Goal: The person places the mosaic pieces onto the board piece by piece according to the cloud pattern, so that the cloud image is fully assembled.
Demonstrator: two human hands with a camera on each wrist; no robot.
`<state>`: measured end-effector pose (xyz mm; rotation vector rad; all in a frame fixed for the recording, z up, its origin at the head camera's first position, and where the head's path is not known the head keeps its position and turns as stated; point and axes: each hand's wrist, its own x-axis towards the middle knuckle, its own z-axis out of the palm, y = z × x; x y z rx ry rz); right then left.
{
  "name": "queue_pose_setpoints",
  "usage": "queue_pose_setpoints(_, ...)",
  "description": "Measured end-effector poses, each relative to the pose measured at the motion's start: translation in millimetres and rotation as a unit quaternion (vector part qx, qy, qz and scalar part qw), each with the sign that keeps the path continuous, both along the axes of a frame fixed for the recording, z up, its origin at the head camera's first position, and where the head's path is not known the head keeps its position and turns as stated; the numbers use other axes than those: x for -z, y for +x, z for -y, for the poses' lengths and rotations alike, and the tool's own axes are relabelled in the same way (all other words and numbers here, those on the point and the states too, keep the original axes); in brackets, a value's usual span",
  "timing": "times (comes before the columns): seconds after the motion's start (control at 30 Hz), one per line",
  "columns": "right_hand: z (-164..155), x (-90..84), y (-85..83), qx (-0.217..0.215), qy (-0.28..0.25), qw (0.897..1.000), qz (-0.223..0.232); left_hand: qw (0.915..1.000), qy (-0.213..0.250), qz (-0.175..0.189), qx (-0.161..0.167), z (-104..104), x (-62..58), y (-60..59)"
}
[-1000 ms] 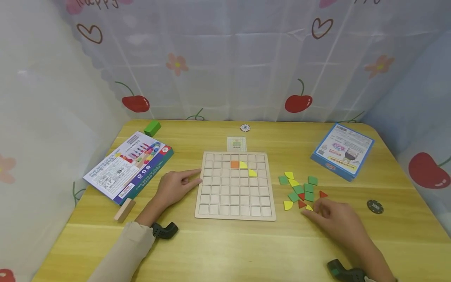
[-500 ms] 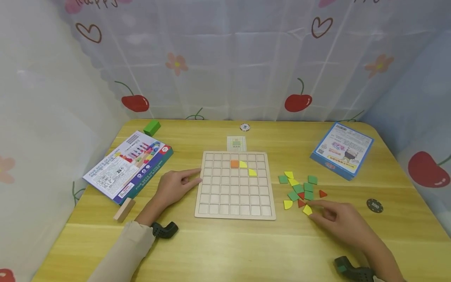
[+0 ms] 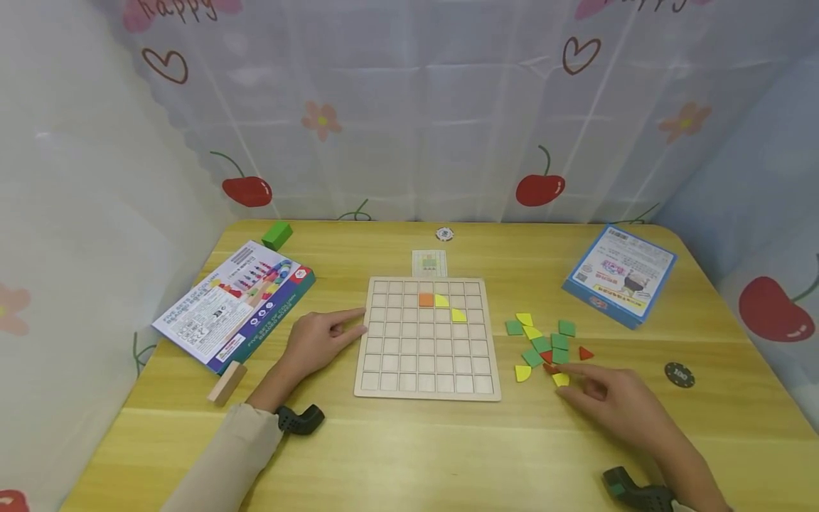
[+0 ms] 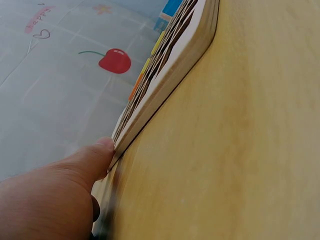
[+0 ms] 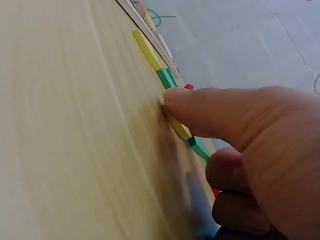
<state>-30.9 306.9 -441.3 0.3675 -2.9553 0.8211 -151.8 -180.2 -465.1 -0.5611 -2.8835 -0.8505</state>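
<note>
In the head view, a wooden grid board (image 3: 426, 338) lies flat, with an orange square tile (image 3: 426, 300) and two yellow quarter-circle tiles (image 3: 458, 315) in its cells. My left hand (image 3: 322, 343) touches the board's left edge with thumb and index finger extended; the thumb also meets the rim (image 4: 165, 80) in the left wrist view. To the right, my right hand (image 3: 617, 398) pinches a yellow quarter-circle tile (image 3: 561, 380) low at the table between thumb and index finger. Beside it lie loose green squares (image 3: 559, 342), red triangles (image 3: 586, 353) and more yellow tiles. The index fingertip is hidden in the right wrist view.
A small pattern card (image 3: 429, 263) lies behind the board. Purple-green box (image 3: 237, 302), green block (image 3: 277, 235) and wooden block (image 3: 227, 383) are at left. A blue box (image 3: 621, 274) and black chip (image 3: 679, 375) are at right; a white chip (image 3: 444, 234) lies at the back.
My right hand has come to the yellow quarter-circle tile, drawn it slightly and turned it beside the pile. My left hand has stayed on the board's edge.
</note>
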Motion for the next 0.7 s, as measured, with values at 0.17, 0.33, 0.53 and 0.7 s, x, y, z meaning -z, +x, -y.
queue_pose_setpoints(0.17, -1, 0.7, 0.1, 0.028, 0.026, 0.999, -0.022, 1.0000, -0.003, -0.004, 0.001, 0, 1.5, -1.1)
queue_pose_setpoints(0.33, 0, -1.8, 0.9, 0.030, 0.035, 0.999, -0.016, 1.0000, -0.002, -0.003, 0.001, 1, 1.6, -0.8)
queue_pose_setpoints(0.53, 9, -4.1, -0.5, 0.031, 0.046, 0.998, 0.016, 1.0000, 0.000, -0.002, 0.000, 2, 0.1, 0.2)
queue_pose_setpoints(0.7, 12, -2.6, 0.6, 0.037, 0.032, 0.999, -0.006, 1.0000, -0.002, 0.000, 0.003, 1, 2.5, -1.6)
